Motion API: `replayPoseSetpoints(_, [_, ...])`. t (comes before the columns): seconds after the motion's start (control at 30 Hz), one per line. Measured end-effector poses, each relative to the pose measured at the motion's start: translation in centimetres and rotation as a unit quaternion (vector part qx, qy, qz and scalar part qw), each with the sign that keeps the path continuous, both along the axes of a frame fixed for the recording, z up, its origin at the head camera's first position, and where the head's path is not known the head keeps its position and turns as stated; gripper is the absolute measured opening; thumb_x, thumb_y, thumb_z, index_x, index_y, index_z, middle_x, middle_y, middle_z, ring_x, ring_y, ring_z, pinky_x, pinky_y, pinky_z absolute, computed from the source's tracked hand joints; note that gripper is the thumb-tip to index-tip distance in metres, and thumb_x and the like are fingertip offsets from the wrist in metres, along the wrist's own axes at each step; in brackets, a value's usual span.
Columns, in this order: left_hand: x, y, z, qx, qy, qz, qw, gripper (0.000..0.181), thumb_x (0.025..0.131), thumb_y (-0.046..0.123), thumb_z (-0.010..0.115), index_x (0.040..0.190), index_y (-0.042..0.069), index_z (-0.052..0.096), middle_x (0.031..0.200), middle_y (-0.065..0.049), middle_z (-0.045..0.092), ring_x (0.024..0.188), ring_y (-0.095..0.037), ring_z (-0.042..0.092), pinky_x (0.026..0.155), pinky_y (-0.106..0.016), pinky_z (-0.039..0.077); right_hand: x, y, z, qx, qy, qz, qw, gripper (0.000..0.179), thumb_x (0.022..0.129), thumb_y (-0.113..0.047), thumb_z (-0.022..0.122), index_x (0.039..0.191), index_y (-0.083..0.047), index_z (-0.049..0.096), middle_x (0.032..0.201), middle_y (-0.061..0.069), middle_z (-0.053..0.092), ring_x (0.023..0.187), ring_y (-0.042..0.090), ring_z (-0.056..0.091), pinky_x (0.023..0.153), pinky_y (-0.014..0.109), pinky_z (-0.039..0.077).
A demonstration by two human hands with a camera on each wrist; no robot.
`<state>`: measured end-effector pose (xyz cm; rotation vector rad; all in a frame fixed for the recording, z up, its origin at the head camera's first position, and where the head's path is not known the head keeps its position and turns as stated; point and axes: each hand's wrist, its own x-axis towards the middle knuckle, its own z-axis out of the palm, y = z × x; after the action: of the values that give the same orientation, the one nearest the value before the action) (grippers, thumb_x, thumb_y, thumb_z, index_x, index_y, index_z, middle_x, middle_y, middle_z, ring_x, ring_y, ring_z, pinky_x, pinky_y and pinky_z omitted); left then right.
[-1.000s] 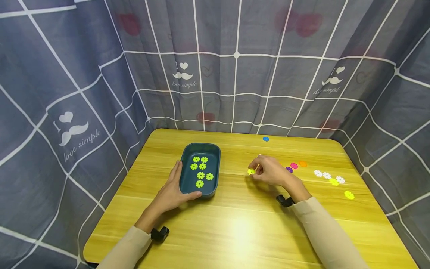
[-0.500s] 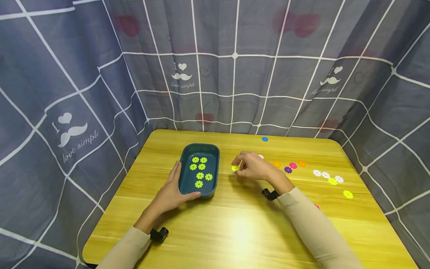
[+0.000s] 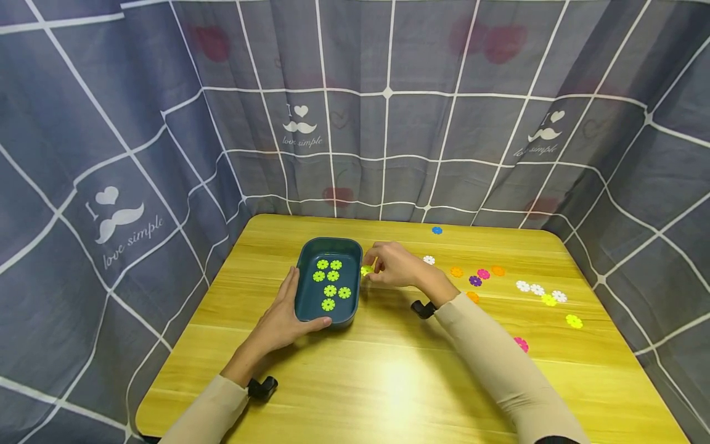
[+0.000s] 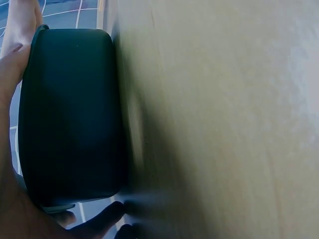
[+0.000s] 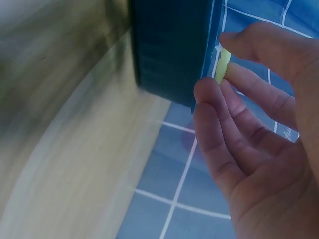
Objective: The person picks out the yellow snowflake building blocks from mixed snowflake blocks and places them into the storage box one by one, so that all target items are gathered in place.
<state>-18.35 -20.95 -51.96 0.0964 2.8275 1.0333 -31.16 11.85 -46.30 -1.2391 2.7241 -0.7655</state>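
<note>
A dark green rectangular plastic container (image 3: pixel 307 302) stands on the left half of the table, with several yellow-green snowflake discs (image 3: pixel 333 275) on its floor. My left hand (image 3: pixel 276 320) holds it at the near left corner, fingers along the left side and thumb over the front rim. Between thumb and fingertips, my right hand (image 3: pixel 395 265) pinches another yellow-green snowflake disc (image 3: pixel 366 270), just off the container's right rim. In the right wrist view that disc (image 5: pixel 224 65) appears edge-on beside the container wall (image 5: pixel 172 50).
Loose discs lie over the table's right side: white (image 3: pixel 537 289), orange (image 3: pixel 457 272), pink (image 3: pixel 484 274), purple (image 3: pixel 475 281) and yellow (image 3: pixel 574 321). A blue disc (image 3: pixel 437 230) sits near the back edge. A grey checked curtain (image 3: pixel 355 123) encloses the table's back and sides.
My right hand has moved left across the table with the pinched disc, up to the container's right rim. The left hand and container have stayed put.
</note>
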Motion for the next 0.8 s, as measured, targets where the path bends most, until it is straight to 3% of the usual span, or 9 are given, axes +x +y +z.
replayPoseSetpoints(0.3, [0.0,0.0,-0.2,0.002,-0.004,0.002,1.0,0.152,0.087,0.081,0.09,0.189,0.031,-0.011,0.2,-0.002,-0.009,0.178,-0.054,0.029,0.132,-0.084,0.038,-1.8,-2.5,0.4,0.019,0.005,0.015,0.9997,0.025,0.102,-0.019,0.089,0.125,-0.008,0.088,0.122,0.011,0.082,0.093,0.02,0.082,0.086,0.031,0.069])
replayPoseSetpoints(0.8, [0.0,0.0,-0.2,0.0,-0.002,-0.002,1.0,0.154,0.085,0.087,0.088,0.189,0.03,-0.012,0.2,-0.002,-0.009,0.178,-0.054,0.03,0.13,-0.084,0.041,-4.8,-4.6,0.1,0.034,-0.007,-0.017,0.9992,0.027,0.104,-0.024,0.089,0.129,-0.012,0.089,0.125,0.009,0.081,0.097,0.02,0.078,0.092,0.036,0.068])
